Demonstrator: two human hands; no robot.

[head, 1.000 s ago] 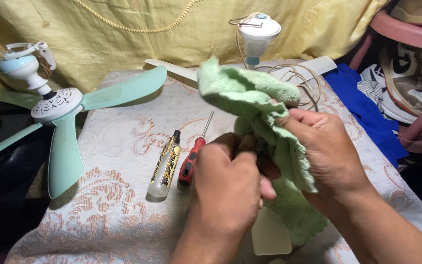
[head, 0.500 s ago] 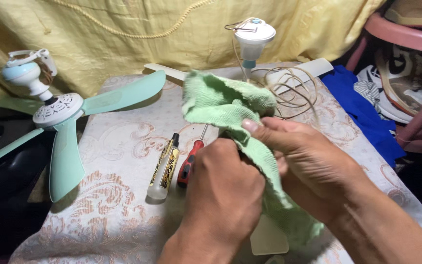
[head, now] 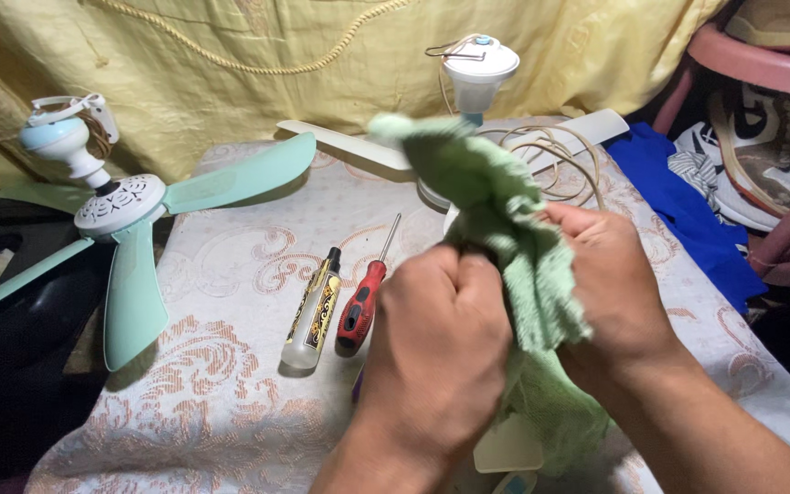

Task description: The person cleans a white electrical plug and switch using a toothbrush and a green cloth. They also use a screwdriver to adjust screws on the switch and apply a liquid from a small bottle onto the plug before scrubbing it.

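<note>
Green cloth [head: 514, 238] sits bunched between both hands above the middle of the worktop [head: 230, 402], its top corner sticking up toward the yellow curtain [head: 230, 64], its lower part hanging down past the wrists. Left hand [head: 441, 343] is closed into a fist, fingers curled around the cloth's lower left edge; what else it may grip inside is hidden. Right hand [head: 610, 293] is also closed, pressed against the cloth from the right, thumb side touching the fabric. A cream blade [head: 509, 448] pokes out under the cloth, near the front edge. Just left of the hands lie a small clear bottle [head: 313, 313] and a red-handled screwdriver [head: 365, 302], side by side, nearly touching. Farther left a mint-green fan [head: 125, 238] rests with its blades spread, partly off the worktop. Behind the cloth stands a white fan hub [head: 477, 69] with looped cord [head: 555, 160]. Blue fabric [head: 688, 215] lies at right.
</note>
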